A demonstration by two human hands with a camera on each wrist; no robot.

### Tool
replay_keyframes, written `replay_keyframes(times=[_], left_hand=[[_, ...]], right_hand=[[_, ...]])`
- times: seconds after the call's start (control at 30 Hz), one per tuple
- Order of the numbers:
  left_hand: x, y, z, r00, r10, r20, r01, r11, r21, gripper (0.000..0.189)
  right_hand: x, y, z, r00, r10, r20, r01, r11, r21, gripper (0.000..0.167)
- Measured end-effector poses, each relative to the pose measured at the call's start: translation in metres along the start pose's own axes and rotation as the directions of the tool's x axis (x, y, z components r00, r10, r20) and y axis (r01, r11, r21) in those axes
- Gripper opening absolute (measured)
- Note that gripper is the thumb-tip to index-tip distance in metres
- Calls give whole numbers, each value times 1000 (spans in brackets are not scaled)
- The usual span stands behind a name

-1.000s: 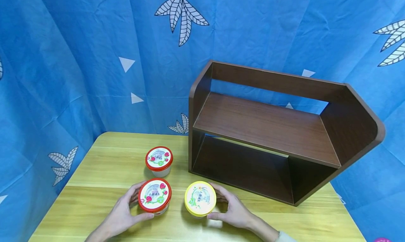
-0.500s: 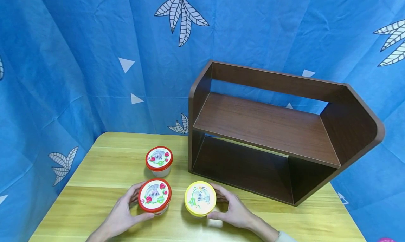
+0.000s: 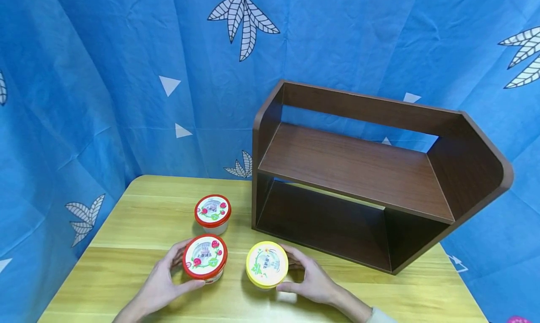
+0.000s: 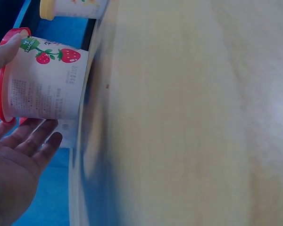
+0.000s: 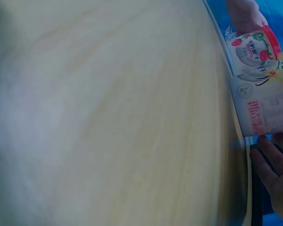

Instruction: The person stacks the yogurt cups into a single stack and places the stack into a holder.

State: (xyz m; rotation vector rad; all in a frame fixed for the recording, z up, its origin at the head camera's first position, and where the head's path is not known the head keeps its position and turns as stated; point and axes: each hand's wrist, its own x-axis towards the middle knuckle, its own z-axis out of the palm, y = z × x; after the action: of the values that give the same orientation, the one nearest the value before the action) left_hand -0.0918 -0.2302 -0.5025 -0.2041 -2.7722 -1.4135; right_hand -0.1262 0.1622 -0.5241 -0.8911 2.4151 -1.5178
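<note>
In the head view my left hand [image 3: 159, 281] grips a paper tub with a red lid [image 3: 205, 256], thumb at the near side and fingers round the far side. Strawberries are printed on the tub's wall [image 4: 47, 84] in the left wrist view, where its base is close over the table. To the right, my right hand [image 3: 313, 280] holds a yellow-lidded tub [image 3: 267, 264] the same way, its base near the tabletop. A second red-lidded tub [image 3: 213, 211] stands upright behind the first, touched by neither hand.
A dark brown two-tier shelf [image 3: 358, 168] stands at the back right of the wooden table [image 3: 139, 220], its lower opening facing the hands. A blue curtain [image 3: 126, 79] hangs behind and at the sides of the table.
The left hand's red-lidded tub has shifted slightly upward in the head view. The right hand, the yellow-lidded tub and the rear tub look unchanged.
</note>
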Motion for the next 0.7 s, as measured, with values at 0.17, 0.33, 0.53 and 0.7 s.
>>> replay_keyframes(times=[0.17, 0.33, 0.53, 0.7], left_hand=[[2, 5, -3, 999, 43, -17, -43, 999, 6, 97], [5, 13, -7, 998, 54, -23, -54, 999, -2, 96], [8, 22, -8, 998, 60, -31, -60, 998, 0, 96], [11, 27, -7, 994, 98, -43, -99, 995, -16, 95]], right_hand=[[0, 0, -1, 1000, -2, 3, 2, 1000, 8, 85], [0, -1, -1, 1000, -4, 8, 4, 1000, 10, 85], [0, -2, -1, 1000, 4, 6, -4, 1000, 17, 85], [-1, -2, -1, 1000, 6, 9, -6, 1000, 23, 85]])
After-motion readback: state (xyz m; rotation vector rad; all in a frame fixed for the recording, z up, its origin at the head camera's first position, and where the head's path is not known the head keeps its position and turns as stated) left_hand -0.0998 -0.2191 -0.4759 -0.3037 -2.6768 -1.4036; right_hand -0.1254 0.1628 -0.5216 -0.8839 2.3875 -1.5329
